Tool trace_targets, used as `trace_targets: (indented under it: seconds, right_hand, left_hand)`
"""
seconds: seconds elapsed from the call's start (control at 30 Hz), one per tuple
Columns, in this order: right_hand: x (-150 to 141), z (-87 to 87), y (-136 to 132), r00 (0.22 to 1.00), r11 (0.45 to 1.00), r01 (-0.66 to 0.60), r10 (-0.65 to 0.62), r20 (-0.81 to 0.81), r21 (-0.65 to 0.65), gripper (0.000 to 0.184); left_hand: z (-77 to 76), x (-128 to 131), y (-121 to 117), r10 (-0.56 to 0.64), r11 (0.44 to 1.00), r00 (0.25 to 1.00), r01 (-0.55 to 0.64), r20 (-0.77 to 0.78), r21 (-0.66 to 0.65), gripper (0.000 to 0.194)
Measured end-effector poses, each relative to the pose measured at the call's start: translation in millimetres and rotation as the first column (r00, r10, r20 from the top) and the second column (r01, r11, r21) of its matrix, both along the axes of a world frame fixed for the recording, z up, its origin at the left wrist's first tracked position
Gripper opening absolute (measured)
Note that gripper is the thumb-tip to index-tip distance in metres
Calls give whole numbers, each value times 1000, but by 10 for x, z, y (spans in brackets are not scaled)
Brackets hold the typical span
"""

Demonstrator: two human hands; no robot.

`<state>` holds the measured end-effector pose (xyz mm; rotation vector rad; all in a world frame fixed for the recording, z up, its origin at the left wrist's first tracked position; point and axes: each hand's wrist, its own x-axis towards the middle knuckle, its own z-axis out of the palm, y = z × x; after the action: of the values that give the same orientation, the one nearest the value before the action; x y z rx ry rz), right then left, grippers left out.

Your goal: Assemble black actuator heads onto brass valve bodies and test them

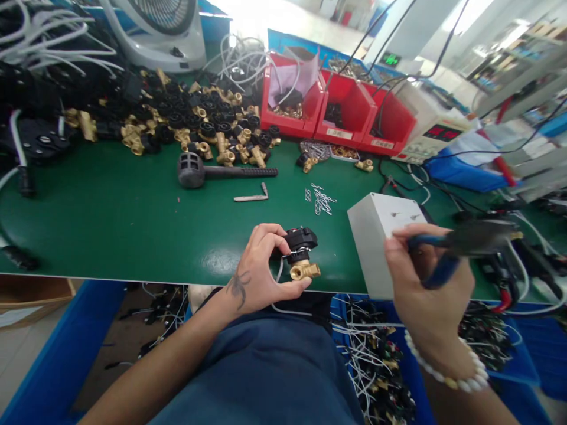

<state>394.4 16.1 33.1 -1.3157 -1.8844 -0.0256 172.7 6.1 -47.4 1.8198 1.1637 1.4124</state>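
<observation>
My left hand (pixel 261 268) is closed on a small valve (pixel 303 254) with a black plastic top and a brass body, held at the front edge of the green bench. A thin metal clip (pixel 297 252) sits across the valve's neck near my index finger, and a grey cable runs down from it. On the right, my right hand (pixel 427 271) is closed round blue-handled pliers (pixel 438 254); their dark head is smeared by motion and points right. That hand is above a light grey box (pixel 376 236) with two small metal pieces on top.
Several wire clips (pixel 322 199), a bent metal key (pixel 251 197) and a black mallet (pixel 225 172) lie on the bench (pixel 133 218). Behind them are piled brass valves (pixel 221 130), red bins (pixel 292 122), a white fan (pixel 163 41) and a power supply (pixel 436 133). Blue crates (pixel 106 336) stand below.
</observation>
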Motion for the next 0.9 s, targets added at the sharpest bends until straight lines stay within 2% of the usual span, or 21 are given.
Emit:
trace_targets:
  seconds: [0.03, 0.07, 0.13, 0.17, 0.2, 0.23, 0.3, 0.37, 0.43, 0.5, 0.53, 0.57, 0.6, 0.67, 0.7, 0.73, 0.77, 0.8, 0.87, 0.9]
  right_hand:
    - [2, -11, -1, 999, 1000, -11, 11, 31, -9, 8]
    - [5, -28, 3, 990, 995, -54, 64, 127, -79, 10]
    - [18, -58, 18, 906, 950, -137, 235, 352, -282, 18]
    - [26, -64, 27, 873, 929, -151, 286, 395, -339, 19]
    - [32, -62, 34, 880, 930, -155, 283, 382, -333, 18]
    - [36, -55, 39, 920, 950, -141, 229, 319, -277, 15]
    - [37, -42, 42, 993, 994, -52, 62, 103, -98, 9]
    - [34, -49, 42, 1000, 1000, -2, 1, -18, -20, 8]
    - [32, -66, 47, 995, 992, -76, 82, 53, -104, 8]
    - [37, -61, 59, 952, 943, -163, 227, 204, -289, 11]
    - [41, -45, 65, 935, 924, -160, 255, 247, -347, 13]
    - [46, -21, 70, 936, 926, -135, 236, 262, -352, 14]
    - [48, 4, 73, 954, 944, -97, 179, 239, -316, 14]
    - [43, 36, 72, 999, 991, 13, -7, 46, -131, 9]
    - [35, 37, 69, 998, 997, 51, -54, -40, -66, 9]
    - [24, 27, 66, 997, 997, 47, -51, -63, -54, 8]
    - [13, 11, 64, 1000, 995, 8, -11, -26, -95, 7]
    - [3, -6, 63, 996, 980, -58, 71, 60, -188, 6]
    - [-8, -20, 63, 941, 913, -134, 239, 239, -385, 11]
    - [-7, -12, 63, 922, 897, -137, 271, 277, -419, 13]
  left_hand:
    - [-5, 2, -1, -1, 1000, 1000, 1, -3, 3, 37]
    - [-7, 3, -3, -1, 1000, 1000, 1, -6, 7, 38]
    - [-6, 5, -4, -7, 1000, 1000, 7, -17, 8, 38]
    - [-3, 5, -4, -9, 1000, 1000, 9, -22, 8, 37]
    - [0, 6, -3, -8, 1000, 1000, 9, -26, 10, 38]
    - [3, 7, -2, -4, 1000, 1000, 4, -26, 12, 38]
    - [8, 6, 1, 8, 1000, 1000, -7, -24, 13, 38]
    - [11, 1, 1, 15, 1000, 1000, -15, -24, 9, 39]
    - [12, -8, -2, 12, 1000, 999, -12, -31, -3, 39]
    - [13, -17, -6, 9, 1000, 999, -9, -33, -12, 40]
    - [13, -20, -8, 8, 1000, 999, -8, -33, -17, 40]
    - [13, -22, -9, 10, 1000, 999, -11, -32, -21, 40]
    - [13, -23, -10, 13, 1000, 999, -14, -31, -25, 40]
    - [14, -22, -10, 17, 999, 999, -18, -35, -31, 41]
    - [14, -21, -10, 17, 999, 999, -18, -37, -29, 42]
    - [15, -20, -10, 15, 1000, 999, -16, -40, -27, 42]
    - [16, -20, -10, 11, 1000, 999, -12, -43, -23, 42]
    - [16, -19, -10, 9, 1000, 999, -10, -44, -19, 41]
    - [14, -18, -12, 13, 1000, 999, -14, -44, -14, 41]
    - [13, -18, -12, 16, 1000, 999, -16, -42, -14, 41]
